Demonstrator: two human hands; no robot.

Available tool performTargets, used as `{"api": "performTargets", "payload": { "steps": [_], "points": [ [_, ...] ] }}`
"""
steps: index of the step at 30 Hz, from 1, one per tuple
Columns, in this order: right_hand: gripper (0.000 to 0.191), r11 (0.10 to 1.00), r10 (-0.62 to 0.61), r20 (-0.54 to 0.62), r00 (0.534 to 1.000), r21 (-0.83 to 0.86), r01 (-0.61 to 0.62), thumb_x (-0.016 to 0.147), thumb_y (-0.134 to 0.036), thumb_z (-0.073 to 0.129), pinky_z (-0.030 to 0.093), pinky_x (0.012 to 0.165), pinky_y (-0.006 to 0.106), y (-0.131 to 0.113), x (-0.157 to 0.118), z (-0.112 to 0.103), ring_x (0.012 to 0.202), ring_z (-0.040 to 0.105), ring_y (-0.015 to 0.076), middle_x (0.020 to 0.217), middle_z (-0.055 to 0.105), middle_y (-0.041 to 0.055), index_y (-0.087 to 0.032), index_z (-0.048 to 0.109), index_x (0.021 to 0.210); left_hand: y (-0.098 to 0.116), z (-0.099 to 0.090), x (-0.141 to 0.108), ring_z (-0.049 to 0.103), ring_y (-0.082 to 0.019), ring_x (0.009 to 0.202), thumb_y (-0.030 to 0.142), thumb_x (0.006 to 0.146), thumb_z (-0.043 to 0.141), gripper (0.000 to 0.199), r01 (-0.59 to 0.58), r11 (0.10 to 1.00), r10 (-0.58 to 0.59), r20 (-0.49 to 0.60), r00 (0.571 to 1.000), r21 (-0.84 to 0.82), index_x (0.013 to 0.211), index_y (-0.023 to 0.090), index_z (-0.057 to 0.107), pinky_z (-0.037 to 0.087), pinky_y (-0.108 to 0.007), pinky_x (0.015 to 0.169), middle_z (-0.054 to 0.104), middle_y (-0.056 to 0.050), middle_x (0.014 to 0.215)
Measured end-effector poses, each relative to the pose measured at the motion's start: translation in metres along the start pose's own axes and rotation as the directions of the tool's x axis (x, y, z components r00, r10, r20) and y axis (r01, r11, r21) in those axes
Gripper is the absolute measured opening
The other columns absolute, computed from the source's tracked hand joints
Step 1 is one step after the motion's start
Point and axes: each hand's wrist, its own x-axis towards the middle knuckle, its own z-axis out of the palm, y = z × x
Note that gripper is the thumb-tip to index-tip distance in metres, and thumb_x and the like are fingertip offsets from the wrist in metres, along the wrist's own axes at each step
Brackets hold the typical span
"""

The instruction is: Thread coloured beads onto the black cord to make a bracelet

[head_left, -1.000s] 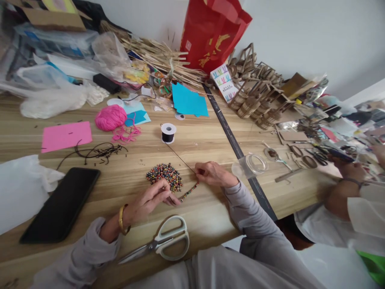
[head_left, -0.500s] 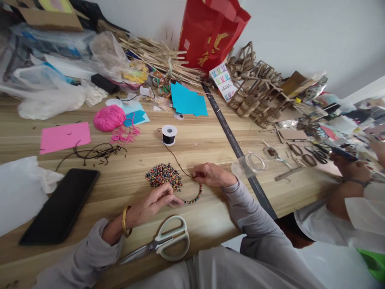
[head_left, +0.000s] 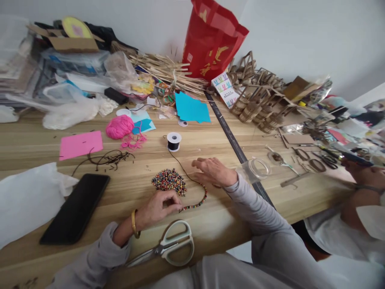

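Observation:
My left hand (head_left: 159, 209) is closed in a pinch at the near end of a black cord, where a small dark loop shows just below the fingertips. From there a curved string of colorful beads (head_left: 195, 205) lies on the table and runs up under my right hand (head_left: 214, 172). That hand is open, palm down, its fingers stretched out over the cord and holding nothing visible. The bare black cord (head_left: 180, 163) leads back to a white spool (head_left: 173, 142) standing upright. A pile of loose beads (head_left: 169, 180) lies between the hands, just beyond my left fingers.
Large scissors (head_left: 173, 245) lie near the table's front edge. A black phone (head_left: 75, 208) rests at the left, with cut cord pieces (head_left: 111, 158) and pink yarn (head_left: 119, 127) behind it. At right are a clear tape roll (head_left: 259, 168) and another person's hand (head_left: 363, 172).
My right hand has let go of the cord and opened its fingers. My left hand has drawn into a pinch at the string's end. The view has shifted slightly left.

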Motion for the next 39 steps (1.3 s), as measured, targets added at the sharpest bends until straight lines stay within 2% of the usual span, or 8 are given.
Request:
{"api": "performTargets", "payload": {
  "steps": [7,14,19,21,24,29,34,39],
  "points": [
    [0.075,0.975,0.196,-0.29,0.937,-0.041,-0.217,0.086,-0.075,0.023,0.041,0.073,0.034,-0.004,0.071,-0.024,0.091,0.063,0.0294,0.103,0.064,0.0179,-0.012,0.047,0.118,-0.004,-0.008,0.005,0.066,-0.016,0.076,0.028,0.082,0.059,0.019,-0.054,0.998,0.053,-0.105,0.993,-0.011,0.07,0.014,0.057,0.051,-0.027,0.071,0.071,-0.009,0.081],
    [0.066,0.972,0.221,-0.222,0.95,-0.024,-0.232,0.09,-0.066,0.03,0.045,0.081,0.04,-0.006,0.134,-0.029,0.1,0.061,0.0331,0.104,0.065,0.0222,-0.008,0.057,0.107,-0.012,-0.006,-0.001,0.063,-0.016,0.071,0.033,0.082,0.06,0.024,-0.079,0.997,0.076,-0.136,0.988,-0.016,0.069,0.013,0.058,0.05,-0.027,0.068,0.067,-0.007,0.074],
    [0.045,0.999,0.019,-0.089,0.996,0.034,-0.016,0.084,-0.039,0.06,0.045,0.091,0.038,0.021,0.139,-0.041,0.112,0.057,0.0287,0.125,0.058,0.0147,-0.016,0.055,0.122,-0.017,-0.006,-0.004,0.061,-0.016,0.069,0.035,0.082,0.06,0.025,-0.075,0.997,0.07,-0.134,0.989,-0.032,0.071,0.013,0.057,0.048,-0.027,0.066,0.066,-0.007,0.073],
    [0.066,0.992,-0.121,-0.071,0.99,0.036,0.124,0.074,-0.033,0.071,0.04,0.101,0.04,0.035,0.138,-0.047,0.129,0.043,0.0284,0.144,0.04,0.0103,-0.024,0.045,0.134,-0.018,-0.006,-0.005,0.06,-0.016,0.069,0.034,0.082,0.06,0.024,-0.065,0.997,0.059,-0.119,0.991,-0.041,0.071,0.012,0.057,0.048,-0.027,0.066,0.066,-0.007,0.073],
    [0.082,0.996,-0.007,-0.166,0.986,0.083,0.021,0.073,-0.05,0.07,0.039,0.101,0.045,0.045,0.138,-0.05,0.132,0.037,0.0325,0.148,0.032,0.0135,-0.024,0.032,0.142,-0.018,-0.005,-0.005,0.06,-0.015,0.07,0.032,0.082,0.06,0.023,-0.056,0.997,0.051,-0.097,0.994,-0.048,0.071,0.012,0.057,0.047,-0.026,0.067,0.065,-0.007,0.073],
    [0.065,0.97,0.244,-0.197,0.95,0.025,-0.244,0.088,-0.065,0.039,0.044,0.092,0.047,0.021,0.141,-0.039,0.11,0.057,0.0348,0.115,0.06,0.0205,-0.013,0.047,0.125,-0.017,-0.005,-0.004,0.059,-0.015,0.068,0.034,0.082,0.059,0.025,-0.047,0.998,0.043,-0.092,0.995,-0.044,0.071,0.012,0.058,0.047,-0.025,0.065,0.065,-0.006,0.072],
    [0.04,0.997,0.071,-0.105,0.992,0.035,-0.068,0.089,-0.039,0.054,0.045,0.094,0.039,0.02,0.145,-0.04,0.113,0.056,0.029,0.122,0.059,0.0146,-0.016,0.054,0.122,-0.018,-0.006,-0.004,0.06,-0.015,0.069,0.032,0.081,0.059,0.022,-0.028,0.998,0.024,-0.081,0.996,-0.05,0.071,0.013,0.057,0.047,-0.025,0.067,0.065,-0.005,0.073],
    [0.082,0.991,0.019,-0.135,0.991,0.132,-0.001,0.072,-0.049,0.072,0.04,0.1,0.042,0.045,0.151,-0.048,0.127,0.044,0.0314,0.145,0.035,0.0119,-0.026,0.034,0.141,-0.018,-0.006,-0.004,0.06,-0.015,0.068,0.032,0.08,0.06,0.022,-0.015,0.998,0.01,-0.089,0.996,-0.054,0.07,0.013,0.057,0.048,-0.026,0.066,0.065,-0.006,0.072]
  ]
}}
